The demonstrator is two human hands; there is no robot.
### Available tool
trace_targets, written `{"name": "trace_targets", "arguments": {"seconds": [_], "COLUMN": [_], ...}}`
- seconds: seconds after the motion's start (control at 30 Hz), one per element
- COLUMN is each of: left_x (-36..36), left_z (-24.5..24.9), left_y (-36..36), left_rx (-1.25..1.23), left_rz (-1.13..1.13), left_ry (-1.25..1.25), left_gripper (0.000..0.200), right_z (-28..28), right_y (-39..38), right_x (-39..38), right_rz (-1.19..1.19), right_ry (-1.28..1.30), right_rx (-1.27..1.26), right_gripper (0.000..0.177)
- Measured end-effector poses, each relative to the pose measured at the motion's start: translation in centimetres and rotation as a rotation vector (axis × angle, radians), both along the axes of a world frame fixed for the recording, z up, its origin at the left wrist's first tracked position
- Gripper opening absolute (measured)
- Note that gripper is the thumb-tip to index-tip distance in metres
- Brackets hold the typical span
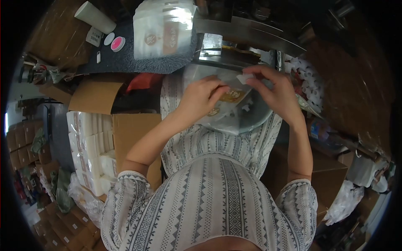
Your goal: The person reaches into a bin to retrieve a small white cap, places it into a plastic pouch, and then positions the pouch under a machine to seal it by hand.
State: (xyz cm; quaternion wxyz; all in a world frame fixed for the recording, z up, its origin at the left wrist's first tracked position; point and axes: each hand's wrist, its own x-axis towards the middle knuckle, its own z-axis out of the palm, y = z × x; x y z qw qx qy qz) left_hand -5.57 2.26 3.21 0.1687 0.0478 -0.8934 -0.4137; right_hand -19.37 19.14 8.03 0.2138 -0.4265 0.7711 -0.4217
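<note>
A translucent plastic bag [228,112] with gold-brown print hangs over a round basin [264,122] on my lap. My left hand [203,97] is closed on the bag's upper left part, thumb and fingers pinched together. My right hand [278,92] pinches a small white piece [243,78] between thumb and fingertips, just right of the bag's top; its exact kind is too small to tell. Similar small white bits [247,104] lie in the basin, beside the bag's print. Part of the basin is hidden behind the bag.
A stack of printed plastic bags [163,31] lies on a dark fuzzy mat [121,62] with a pink round tin [117,44] and a white cylinder [95,17]. A metal machine [251,31] stands ahead. An opened carton [136,129] and white packs [90,146] are at left; white rolls [307,79] at right.
</note>
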Motion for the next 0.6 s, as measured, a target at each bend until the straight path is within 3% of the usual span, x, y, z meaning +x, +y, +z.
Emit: {"name": "trace_targets", "arguments": {"seconds": [0.07, 0.27, 0.4, 0.47, 0.53, 0.57, 0.6], "left_x": [-0.1, 0.5, 0.5, 0.1, -0.5, -1.0, -1.7], "left_z": [0.0, 0.1, -0.4, -1.0, -1.3, -1.3, -1.0], "left_y": [0.0, 0.0, 0.1, 0.0, -0.2, -0.2, -0.3], "left_rx": [0.011, -0.011, -0.062, -0.056, 0.212, 0.213, 0.455], "left_rz": [0.033, 0.117, 0.041, -0.01, -0.071, -0.072, -0.009], "left_ry": [-0.007, -0.059, -0.029, 0.001, -0.075, -0.072, -0.232], "left_gripper": [0.013, 0.011, 0.011, 0.012, 0.017, 0.017, 0.02], "right_z": [0.1, 0.4, 0.2, 0.2, -1.1, -1.5, -1.5], "right_y": [0.5, 1.0, 0.6, 0.3, 0.2, 0.2, 0.4], "right_x": [-0.1, 0.0, 0.5, 0.4, -0.1, -0.4, -0.6], "right_rz": [-0.122, -0.015, 0.065, 0.052, -0.026, -0.104, -0.102], "right_ry": [0.114, 0.502, 0.45, 0.138, 0.071, 0.008, 0.013], "right_rx": [-0.119, 0.003, -0.019, 0.023, -0.039, -0.104, -0.104], "right_gripper": [0.021, 0.021, 0.022, 0.024, 0.025, 0.027, 0.027]}}
